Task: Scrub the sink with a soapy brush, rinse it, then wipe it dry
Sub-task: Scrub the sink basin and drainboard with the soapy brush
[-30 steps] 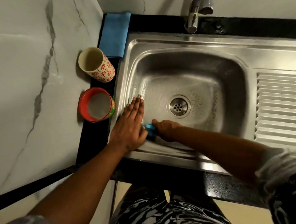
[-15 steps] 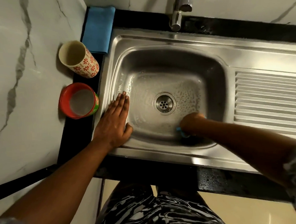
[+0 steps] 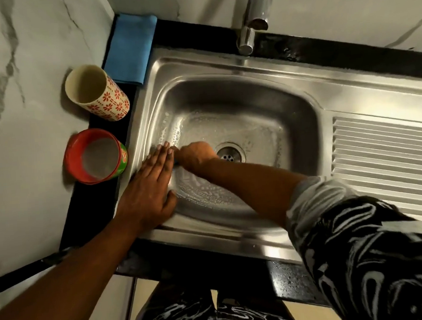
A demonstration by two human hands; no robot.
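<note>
R hand [image 3: 196,155] w/ brush [image 3: 176,162] moved left, red cup [image 3: 72,158] w/ liquid [image 3: 100,159]

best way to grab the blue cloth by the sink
Probably pinch the blue cloth at its near right corner, coming from above on the sink side: it lies flat, folded, the wall hugs its left edge and the floral cup crowds its near left corner.

A white marble-look left wall [image 3: 29,109] and back wall [image 3: 344,8], both grey-veined, meet in a corner above a black countertop [image 3: 90,216]. Its front strip is speckled (and beaded with water drops). Below it shows a patch of cream floor [image 3: 306,317], all under dim, warm light.
</note>
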